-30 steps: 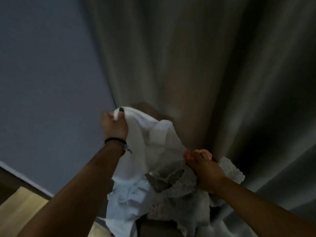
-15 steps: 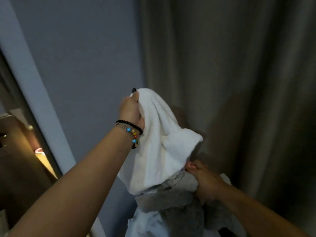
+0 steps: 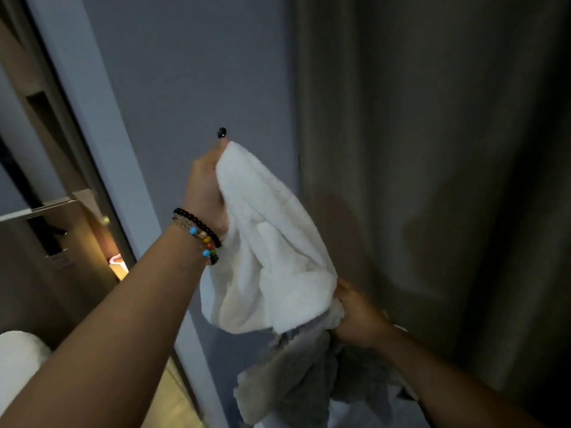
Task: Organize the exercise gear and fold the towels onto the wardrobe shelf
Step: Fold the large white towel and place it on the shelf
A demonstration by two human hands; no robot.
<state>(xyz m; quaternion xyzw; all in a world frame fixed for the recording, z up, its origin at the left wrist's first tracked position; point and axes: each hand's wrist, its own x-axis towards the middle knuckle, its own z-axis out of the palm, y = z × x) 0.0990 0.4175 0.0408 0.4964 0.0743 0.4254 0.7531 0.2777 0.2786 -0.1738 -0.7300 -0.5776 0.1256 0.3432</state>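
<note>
left hand (image 3: 205, 186) raised, gripping top corner of white towel (image 3: 265, 242). right hand (image 3: 360, 316) lower right, clutching the towel's other end bunched with a grey towel (image 3: 296, 378) hanging below it. both held mid-air, blue-grey wall (image 3: 191, 72) behind, curtain (image 3: 432, 149) at right.

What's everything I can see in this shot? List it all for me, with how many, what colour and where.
white towel: one, white, held up at centre between both hands
grey towel: one, grey, hanging below the white one at bottom centre
curtain: one, dull beige-grey, filling the right side
wall: one, blue-grey, behind the towels
white bundle: one, white, lower left edge, too cut off to identify
bracelets: several, black beads and multicoloured beads, on the left wrist
left hand: one, raised, gripping the white towel's top
right hand: one, lower, gripping both towels where they meet
</note>
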